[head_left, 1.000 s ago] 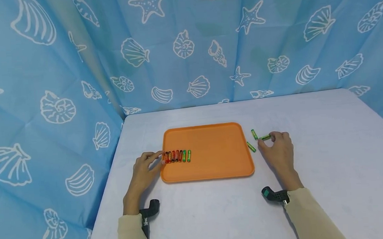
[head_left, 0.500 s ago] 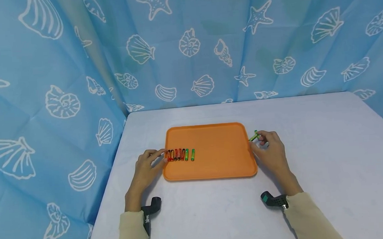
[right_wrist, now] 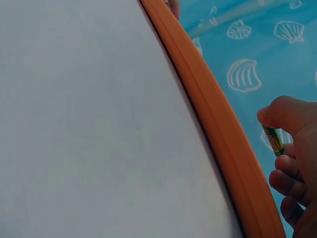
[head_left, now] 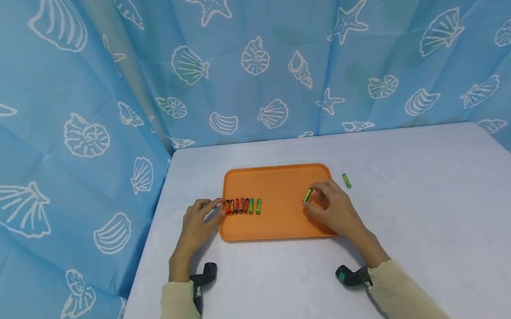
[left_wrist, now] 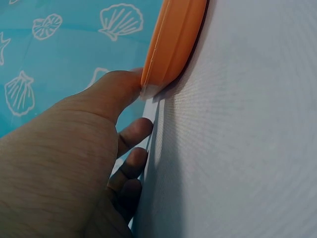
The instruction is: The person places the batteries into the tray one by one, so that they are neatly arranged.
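In the head view, an orange tray (head_left: 280,225) holds a row of small batteries at its left: several red-and-black batteries (head_left: 237,206), then two green batteries (head_left: 258,206) on the right end. My left hand (head_left: 197,226) rests at the tray's left rim, thumb and index finger apart beside the row. The left wrist view shows the thumb touching the rim. Over the right part of the tray, my right hand (head_left: 333,208) pinches a green battery (head_left: 307,195) between thumb and fingers, the battery tilted. Another green battery (head_left: 346,180) lies on the table, right of the tray.
A white cloth covers the table (head_left: 436,208). Blue curtains (head_left: 234,83) with shell prints hang behind it and along the left side. Both wrists carry black cameras, the right wrist camera (head_left: 352,276) near the tray's front edge.
My right hand has picked up a green battery from the table and carried it left over the tray. Another loose green battery is no longer visible. My left hand stays at the rim.
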`<state>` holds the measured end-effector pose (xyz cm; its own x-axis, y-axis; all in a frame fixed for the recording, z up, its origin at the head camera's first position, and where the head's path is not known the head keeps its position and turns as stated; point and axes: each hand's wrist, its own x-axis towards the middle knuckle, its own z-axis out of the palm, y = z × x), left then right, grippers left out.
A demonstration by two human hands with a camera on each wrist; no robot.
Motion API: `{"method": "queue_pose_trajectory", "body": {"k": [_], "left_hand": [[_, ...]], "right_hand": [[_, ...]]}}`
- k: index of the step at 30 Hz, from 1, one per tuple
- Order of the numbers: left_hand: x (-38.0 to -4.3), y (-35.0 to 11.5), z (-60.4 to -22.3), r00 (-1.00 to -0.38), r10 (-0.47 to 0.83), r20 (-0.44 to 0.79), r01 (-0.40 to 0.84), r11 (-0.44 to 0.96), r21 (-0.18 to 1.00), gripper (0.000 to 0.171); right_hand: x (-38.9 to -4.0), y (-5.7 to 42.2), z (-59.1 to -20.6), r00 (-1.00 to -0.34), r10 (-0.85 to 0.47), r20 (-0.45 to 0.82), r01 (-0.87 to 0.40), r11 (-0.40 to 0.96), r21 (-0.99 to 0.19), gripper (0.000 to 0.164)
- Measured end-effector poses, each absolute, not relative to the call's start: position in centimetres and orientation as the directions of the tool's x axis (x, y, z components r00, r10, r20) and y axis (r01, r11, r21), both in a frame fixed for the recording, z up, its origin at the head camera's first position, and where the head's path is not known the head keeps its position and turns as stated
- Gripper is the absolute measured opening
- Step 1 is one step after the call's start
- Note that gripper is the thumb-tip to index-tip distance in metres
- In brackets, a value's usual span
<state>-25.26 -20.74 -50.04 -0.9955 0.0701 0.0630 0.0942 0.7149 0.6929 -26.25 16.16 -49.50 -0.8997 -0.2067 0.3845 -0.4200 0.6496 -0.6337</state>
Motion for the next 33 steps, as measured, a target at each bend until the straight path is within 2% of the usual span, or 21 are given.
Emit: {"method": "queue_pose_trajectory", "body": {"k": [11, 18, 33], "left_hand": [[-25.0, -21.0, -50.0, -0.994, 0.077, 0.078, 0.109, 0.702, 0.703, 0.041], [-25.3, -21.0, -50.1, -0.992, 0.083, 0.092, 0.124, 0.708, 0.696, 0.041], [-25.3, -21.0, -50.0, -0.995, 0.069, 0.073, 0.101, 0.704, 0.703, 0.040]], "right_hand": [[-26.9, 12.2, -49.3, -0.857, -0.394, 0.332, -0.513, 0.603, -0.610, 0.044], [-27.2, 11.7, -49.8, -0.860, -0.410, 0.304, -0.505, 0.589, -0.631, 0.043], [-28.7, 8.6, -50.1, -0.841, -0.466, 0.274, -0.529, 0.605, -0.594, 0.043]]}}
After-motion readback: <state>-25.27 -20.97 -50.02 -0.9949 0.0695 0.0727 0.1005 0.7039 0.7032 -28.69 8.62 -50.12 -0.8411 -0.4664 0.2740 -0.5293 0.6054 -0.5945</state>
